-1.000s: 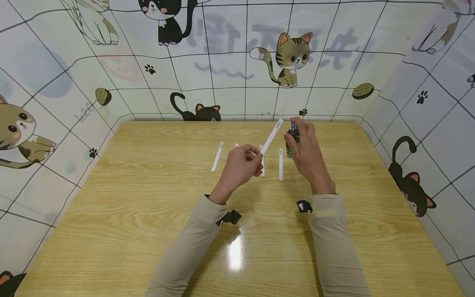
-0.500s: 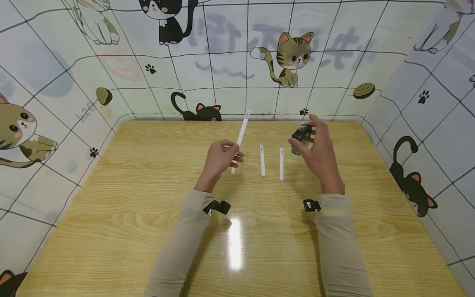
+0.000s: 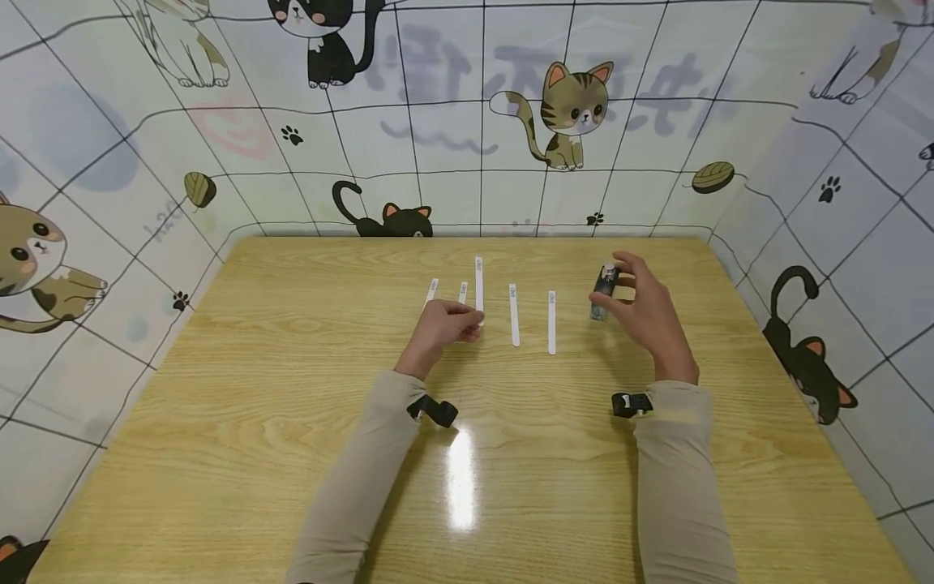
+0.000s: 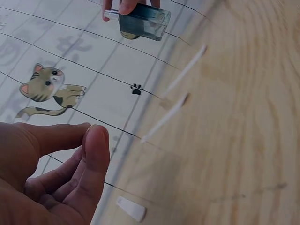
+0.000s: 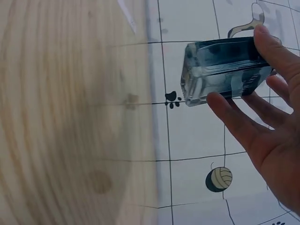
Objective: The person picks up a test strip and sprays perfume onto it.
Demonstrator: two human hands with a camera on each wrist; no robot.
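My left hand (image 3: 440, 331) pinches the lower end of a white perfume test strip (image 3: 479, 280) between thumb and index finger; the strip's printed end points away. In the left wrist view the hand (image 4: 70, 173) mostly hides that strip. Two strips, one (image 3: 432, 289) and another (image 3: 463, 289), lie partly covered by the left hand. To its right lie two more, one (image 3: 514, 316) and a second (image 3: 551, 323). My right hand (image 3: 653, 312) grips a dark blue-green glass perfume bottle (image 3: 604, 290), its silver sprayer bare; the clear base shows in the right wrist view (image 5: 192, 75).
The wooden table (image 3: 277, 405) reaches back to a white wall covering (image 3: 452, 138) printed with cats and grid lines. The same covering lines both sides. A small dark wrist camera (image 3: 438, 411) sits on the left sleeve, with another (image 3: 631, 404) on the right.
The left hand has carried its strip leftward and down to the row of strips, turning it nearly straight. The right hand has moved right with the bottle, its finger now off the sprayer top.
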